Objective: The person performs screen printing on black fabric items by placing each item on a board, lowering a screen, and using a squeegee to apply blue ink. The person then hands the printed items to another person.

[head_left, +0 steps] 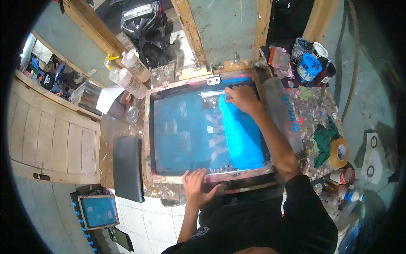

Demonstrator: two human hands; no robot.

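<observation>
A wooden-framed printing screen lies flat on the worktable, its mesh blue-grey with pale lettering. Bright blue ink covers a broad band on the right side of the mesh, running from the far end to the near edge. My right hand is closed at the far end of this band, gripping what looks like a squeegee, mostly hidden under the fingers. On the near rim of the frame rests my left hand, fingers stretched and thumb apart, holding nothing.
A metal hinge clamp sits at the screen's far edge. Bottles and a dark flat board are on the left. Ink tubs, a green cloth and a tape roll are on the right.
</observation>
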